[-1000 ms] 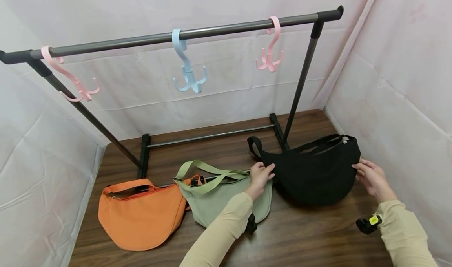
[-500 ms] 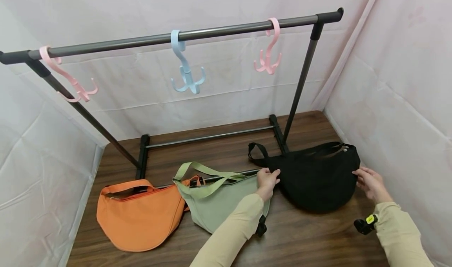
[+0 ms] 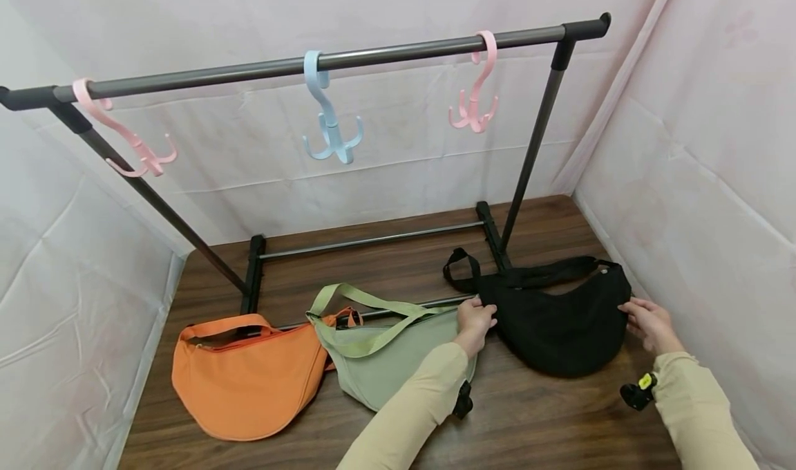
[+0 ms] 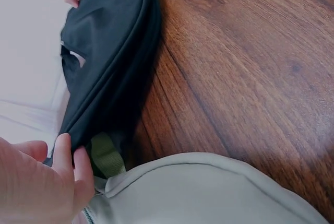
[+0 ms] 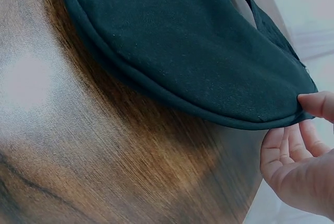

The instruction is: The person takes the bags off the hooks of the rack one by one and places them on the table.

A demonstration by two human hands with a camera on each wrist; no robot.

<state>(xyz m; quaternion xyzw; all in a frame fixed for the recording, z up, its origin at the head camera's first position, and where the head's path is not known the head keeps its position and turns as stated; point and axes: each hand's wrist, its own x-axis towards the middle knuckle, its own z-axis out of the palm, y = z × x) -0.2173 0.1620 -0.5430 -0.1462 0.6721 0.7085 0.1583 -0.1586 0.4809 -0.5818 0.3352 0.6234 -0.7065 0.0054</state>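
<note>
A black crescent-shaped bag (image 3: 560, 335) lies at the right of the table, its strap (image 3: 461, 269) looped out at the upper left. My left hand (image 3: 475, 323) pinches its left corner. At the opposite corner, my right hand (image 3: 649, 325) grips the edge, thumb on top and fingers beneath, as the right wrist view shows. In the left wrist view the black bag (image 4: 112, 46) stretches away from my left fingertips (image 4: 63, 143). Below my left wrist is a sage-green bag (image 3: 385, 363), partly hidden by my forearm. An orange bag (image 3: 249, 380) lies to its left.
A dark metal rack (image 3: 398, 54) stands on the wooden table (image 3: 535, 421) behind the bags. From its bar hang a pink hook (image 3: 127, 135), a blue hook (image 3: 329, 114) and another pink hook (image 3: 479, 86). White curtains (image 3: 703, 145) enclose the sides and back.
Both hands have lowered the black bag toward the table, and it now lies flatter. My left hand has shifted slightly right and down. The other bags have stayed put.
</note>
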